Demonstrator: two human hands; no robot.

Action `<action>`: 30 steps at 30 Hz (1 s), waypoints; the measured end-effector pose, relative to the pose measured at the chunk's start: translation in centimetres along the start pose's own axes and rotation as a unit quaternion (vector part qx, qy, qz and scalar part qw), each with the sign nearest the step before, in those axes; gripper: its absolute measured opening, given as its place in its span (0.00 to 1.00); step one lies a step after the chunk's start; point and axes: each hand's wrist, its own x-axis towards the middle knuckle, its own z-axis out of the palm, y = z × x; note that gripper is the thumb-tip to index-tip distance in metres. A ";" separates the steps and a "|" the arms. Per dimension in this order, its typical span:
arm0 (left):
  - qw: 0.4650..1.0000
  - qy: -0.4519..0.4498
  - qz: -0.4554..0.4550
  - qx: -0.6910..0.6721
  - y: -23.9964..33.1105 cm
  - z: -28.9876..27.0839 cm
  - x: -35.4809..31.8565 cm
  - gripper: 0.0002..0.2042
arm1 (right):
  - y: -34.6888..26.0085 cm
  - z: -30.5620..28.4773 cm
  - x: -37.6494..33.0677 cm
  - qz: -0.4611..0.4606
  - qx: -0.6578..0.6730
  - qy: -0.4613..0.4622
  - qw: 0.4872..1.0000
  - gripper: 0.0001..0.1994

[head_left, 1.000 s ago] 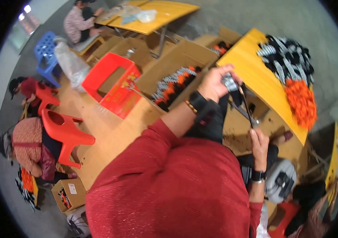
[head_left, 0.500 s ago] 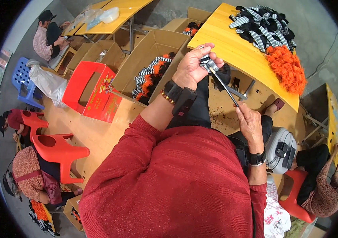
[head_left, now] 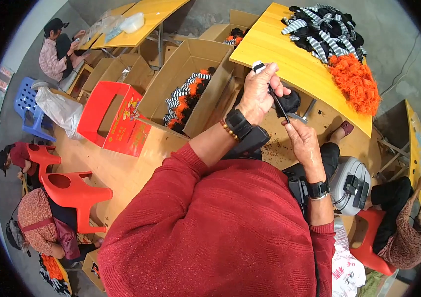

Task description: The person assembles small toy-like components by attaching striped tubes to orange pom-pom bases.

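A thin black strip (head_left: 279, 105) runs taut between the two hands, slanting from about eleven o'clock down to five o'clock just in front of the near edge of the yellow table (head_left: 289, 62). The left hand (head_left: 261, 93) is closed around its upper end, fingers curled tight, with a small black-and-white tag (head_left: 258, 66) sticking up above the knuckles at twelve o'clock. The right hand (head_left: 303, 143) pinches the lower end between thumb and fingertips, the rest of the hand loosely folded. A black fuzzy piece (head_left: 289, 102) sits just beside the strip at three o'clock of the left hand. On the table, at one o'clock, lie a heap of black-and-white striped pieces (head_left: 321, 29) and next to it an orange fluffy pile (head_left: 356, 81). At nine o'clock of the hands stands an open cardboard box (head_left: 190, 84) holding striped and orange pieces, and farther out a red crate (head_left: 114, 119).
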 end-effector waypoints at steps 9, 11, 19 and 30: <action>0.994 -0.090 -0.036 -0.047 2.4 -2.0 1.3 0.12 | -0.3 -0.1 -0.3 0.055 0.131 -0.037 0.989 0.09; 0.993 -0.113 -0.032 -0.026 2.3 -2.0 1.5 0.12 | -0.5 -0.1 -0.1 0.050 0.117 -0.041 0.991 0.08; 1.000 -0.026 -0.001 -0.012 3.7 -2.1 1.4 0.10 | -0.7 -2.1 -1.8 -0.067 -0.080 0.012 0.994 0.07; 0.999 -0.024 -0.024 0.027 0.5 0.3 0.7 0.12 | -0.2 -1.6 -0.5 -0.046 -0.106 -0.002 0.993 0.08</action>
